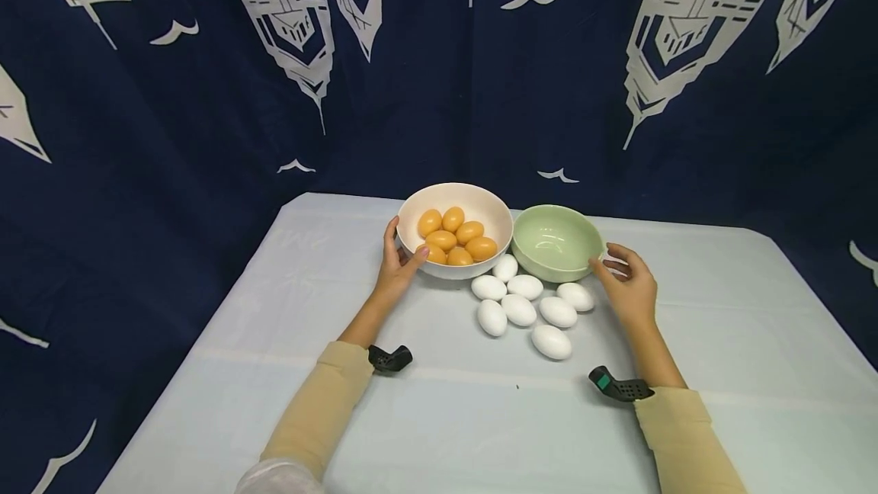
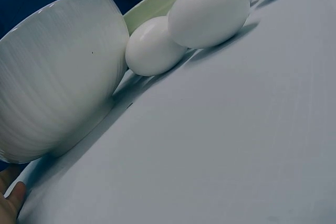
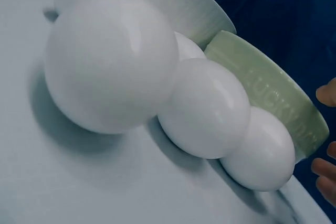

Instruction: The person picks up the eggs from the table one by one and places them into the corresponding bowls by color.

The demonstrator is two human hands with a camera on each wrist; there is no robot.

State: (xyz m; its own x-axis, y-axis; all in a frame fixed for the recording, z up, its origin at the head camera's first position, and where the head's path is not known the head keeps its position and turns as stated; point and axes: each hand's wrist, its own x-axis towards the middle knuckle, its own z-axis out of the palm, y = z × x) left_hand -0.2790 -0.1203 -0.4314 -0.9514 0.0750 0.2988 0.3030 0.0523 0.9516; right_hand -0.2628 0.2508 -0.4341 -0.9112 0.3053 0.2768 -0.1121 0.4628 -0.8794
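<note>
On the left, a cream-white bowl holds several orange-yellow eggs. My left hand is spread along this bowl's left side, thumb near the front rim and a finger up the far side. Next to it stands an empty light green bowl, with raised lettering on its wall in the right wrist view. My right hand is at its right side, thumb tip right at the rim and fingers loosely bent. Several white eggs lie on the table in front of the bowls.
A pale cloth covers the table. Behind it hangs a dark blue curtain with white building and bird prints. Each wrist carries a black camera band. The nearest white egg lies a little apart from the others.
</note>
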